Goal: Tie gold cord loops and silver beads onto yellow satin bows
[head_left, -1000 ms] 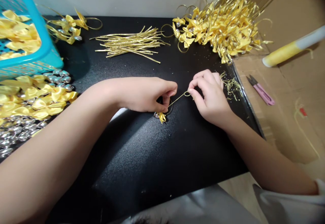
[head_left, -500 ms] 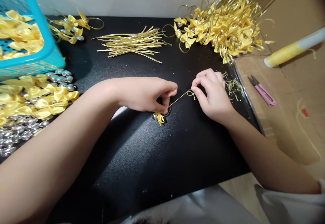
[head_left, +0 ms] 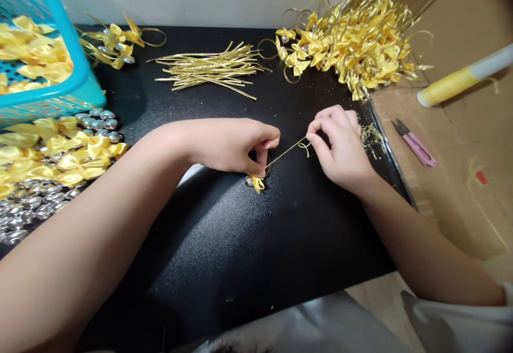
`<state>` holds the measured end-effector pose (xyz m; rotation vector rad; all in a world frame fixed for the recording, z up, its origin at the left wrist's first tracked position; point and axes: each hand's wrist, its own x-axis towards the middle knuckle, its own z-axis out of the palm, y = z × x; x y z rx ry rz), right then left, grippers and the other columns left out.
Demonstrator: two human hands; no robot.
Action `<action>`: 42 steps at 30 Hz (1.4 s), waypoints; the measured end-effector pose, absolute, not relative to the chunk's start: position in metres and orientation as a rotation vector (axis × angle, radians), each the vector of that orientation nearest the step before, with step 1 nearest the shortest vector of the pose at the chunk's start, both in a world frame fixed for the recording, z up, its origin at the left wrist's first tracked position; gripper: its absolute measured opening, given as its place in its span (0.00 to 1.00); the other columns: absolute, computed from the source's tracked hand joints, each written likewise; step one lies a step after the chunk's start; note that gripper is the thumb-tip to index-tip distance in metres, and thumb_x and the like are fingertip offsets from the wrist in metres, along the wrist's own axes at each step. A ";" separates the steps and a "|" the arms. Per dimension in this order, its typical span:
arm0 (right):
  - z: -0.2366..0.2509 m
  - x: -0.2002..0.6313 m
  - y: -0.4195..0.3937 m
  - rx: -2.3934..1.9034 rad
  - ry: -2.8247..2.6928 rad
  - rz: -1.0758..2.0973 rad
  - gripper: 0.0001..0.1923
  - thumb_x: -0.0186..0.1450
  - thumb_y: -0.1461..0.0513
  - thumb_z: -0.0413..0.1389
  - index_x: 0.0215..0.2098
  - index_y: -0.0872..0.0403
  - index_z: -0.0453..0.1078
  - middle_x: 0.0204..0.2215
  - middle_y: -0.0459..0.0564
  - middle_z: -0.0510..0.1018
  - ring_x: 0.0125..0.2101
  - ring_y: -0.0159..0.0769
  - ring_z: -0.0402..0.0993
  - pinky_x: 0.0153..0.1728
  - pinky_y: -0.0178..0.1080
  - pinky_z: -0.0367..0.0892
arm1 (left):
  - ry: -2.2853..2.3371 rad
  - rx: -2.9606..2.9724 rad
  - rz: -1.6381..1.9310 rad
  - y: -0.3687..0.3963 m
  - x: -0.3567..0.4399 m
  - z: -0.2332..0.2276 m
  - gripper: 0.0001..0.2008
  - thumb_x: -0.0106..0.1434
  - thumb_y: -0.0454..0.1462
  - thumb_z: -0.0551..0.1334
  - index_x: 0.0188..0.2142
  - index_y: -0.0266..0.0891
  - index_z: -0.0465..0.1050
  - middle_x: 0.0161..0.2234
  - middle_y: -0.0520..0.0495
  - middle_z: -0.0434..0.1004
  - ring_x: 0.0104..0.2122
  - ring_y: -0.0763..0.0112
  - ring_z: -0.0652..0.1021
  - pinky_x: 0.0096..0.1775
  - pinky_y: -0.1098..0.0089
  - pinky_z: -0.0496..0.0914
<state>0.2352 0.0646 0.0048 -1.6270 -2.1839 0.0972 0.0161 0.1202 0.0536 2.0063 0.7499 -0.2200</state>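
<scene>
My left hand [head_left: 236, 147] is closed in a pinch on a small yellow ribbon bow [head_left: 258, 183], low over the black table. A silver bell-like bead [head_left: 249, 180] sits at the bow's left side. From the pinch a thin yellow thread [head_left: 286, 151] runs taut, up and to the right. My right hand [head_left: 339, 144] grips the thread's other end between thumb and fingers, and a loose curl of it hangs below the fingertips. Part of a thin gold loop shows beside my left fingertips; the fingers hide the rest.
Gold cords [head_left: 212, 70] lie bunched at the back. A heap of finished-looking bows with loops [head_left: 360, 43] fills the back right. At left are a blue basket [head_left: 86, 83], loose bows [head_left: 64, 150] and silver beads [head_left: 34, 203]. Pink thread snips [head_left: 417, 147], thread scraps [head_left: 372, 139] and a thread spool [head_left: 449, 83] lie right.
My right hand has moved slightly right and up, drawing the thread along. The bow under my left hand has shifted a little right and up.
</scene>
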 end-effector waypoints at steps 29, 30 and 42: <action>0.015 0.236 0.061 -1.343 -2.084 0.160 0.06 0.68 0.61 0.48 0.32 0.51 0.63 0.35 0.53 0.73 0.41 0.44 0.69 0.46 0.50 0.62 | 0.878 1.889 -0.002 0.121 0.020 0.051 0.06 0.48 0.37 0.70 0.29 0.42 0.82 0.21 0.54 0.78 0.22 0.73 0.72 0.28 0.72 0.59; 0.015 0.235 0.061 -1.316 -2.064 0.168 0.06 0.68 0.61 0.49 0.32 0.51 0.63 0.35 0.52 0.73 0.40 0.44 0.70 0.46 0.49 0.62 | 0.870 1.893 0.010 0.119 0.021 0.051 0.05 0.48 0.37 0.70 0.28 0.41 0.82 0.21 0.54 0.78 0.21 0.73 0.72 0.28 0.72 0.59; 0.014 0.232 0.058 -1.316 -2.098 0.471 0.05 0.67 0.63 0.50 0.32 0.51 0.63 0.25 0.44 0.72 0.27 0.34 0.68 0.35 0.40 0.60 | 0.777 1.474 0.324 0.117 0.014 0.040 0.06 0.56 0.38 0.66 0.27 0.37 0.79 0.27 0.49 0.79 0.28 0.73 0.74 0.33 0.73 0.65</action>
